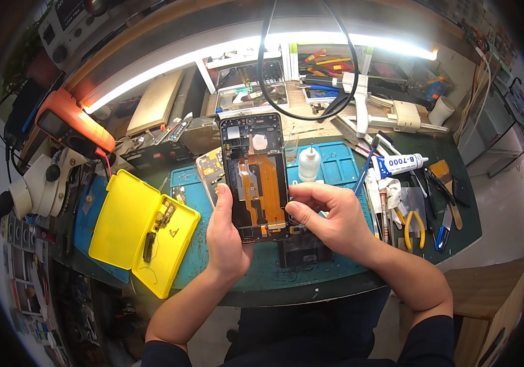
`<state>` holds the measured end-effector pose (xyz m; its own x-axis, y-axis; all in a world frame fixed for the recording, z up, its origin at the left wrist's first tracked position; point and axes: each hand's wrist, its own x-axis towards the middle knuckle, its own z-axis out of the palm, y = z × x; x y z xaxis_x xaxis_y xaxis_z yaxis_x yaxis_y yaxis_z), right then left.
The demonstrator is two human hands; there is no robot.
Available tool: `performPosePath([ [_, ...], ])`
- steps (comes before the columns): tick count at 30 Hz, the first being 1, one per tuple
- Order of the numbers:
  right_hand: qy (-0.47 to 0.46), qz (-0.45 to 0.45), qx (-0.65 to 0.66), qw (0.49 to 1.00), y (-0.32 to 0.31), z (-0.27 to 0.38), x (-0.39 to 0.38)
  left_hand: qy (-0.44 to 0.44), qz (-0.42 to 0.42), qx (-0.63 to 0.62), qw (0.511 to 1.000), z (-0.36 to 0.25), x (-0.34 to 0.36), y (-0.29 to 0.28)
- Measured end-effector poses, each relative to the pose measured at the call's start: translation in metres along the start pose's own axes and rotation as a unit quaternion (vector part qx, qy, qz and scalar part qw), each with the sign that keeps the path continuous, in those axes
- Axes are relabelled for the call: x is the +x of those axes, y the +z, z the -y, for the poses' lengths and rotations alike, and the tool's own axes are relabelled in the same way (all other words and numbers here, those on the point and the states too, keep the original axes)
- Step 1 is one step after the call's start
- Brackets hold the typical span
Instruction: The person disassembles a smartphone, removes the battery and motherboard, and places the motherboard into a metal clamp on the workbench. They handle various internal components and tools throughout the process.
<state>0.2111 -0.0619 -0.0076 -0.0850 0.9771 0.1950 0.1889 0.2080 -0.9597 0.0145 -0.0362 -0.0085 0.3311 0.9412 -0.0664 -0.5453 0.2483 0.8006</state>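
Observation:
An opened smartphone (pixel 267 189) stands tilted up over the bench, its inside facing me. Orange flex ribbons run down its dark frame, and the back cover is off. My left hand (pixel 225 235) is closed round its left side and lower corner, thumb along the edge. At the lower right edge, the thumb and fingers of my right hand (pixel 329 217) are bent together against the phone's side; the fingertips are partly hidden there. Behind the phone's left side lies a phone part with a pale, gold-marked board (pixel 210 168). Below the right hand rests a dark flat panel (pixel 302 251).
A yellow case (pixel 124 214) lies open at left with small parts inside. Behind the phone stands a white dropper bottle (pixel 309 165) on the blue mat (pixel 335 162). At right lie a glue tube (pixel 400 164), yellow-handled pliers (pixel 415 229) and brushes. A black cable (pixel 262 67) loops overhead.

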Motion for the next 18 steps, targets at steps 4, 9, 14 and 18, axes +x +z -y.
performPosePath([
  [4,-0.001,0.000,-0.002,1.000,0.0000,-0.0004,0.0004,0.003,-0.002,-0.006,1.000,0.0009,0.0004,-0.0007],
  [9,0.000,0.000,0.000,1.000,-0.0003,-0.0007,0.0005,0.002,0.001,-0.006,1.000,0.0009,0.0003,-0.0011],
  [14,0.001,0.001,-0.004,1.000,0.0000,0.0003,0.0003,0.002,0.006,-0.003,1.000,0.0002,-0.0003,-0.0014],
  [18,-0.004,0.002,-0.004,1.000,-0.0001,-0.0004,0.0004,0.003,0.002,0.000,1.000,0.0003,-0.0001,-0.0008],
])
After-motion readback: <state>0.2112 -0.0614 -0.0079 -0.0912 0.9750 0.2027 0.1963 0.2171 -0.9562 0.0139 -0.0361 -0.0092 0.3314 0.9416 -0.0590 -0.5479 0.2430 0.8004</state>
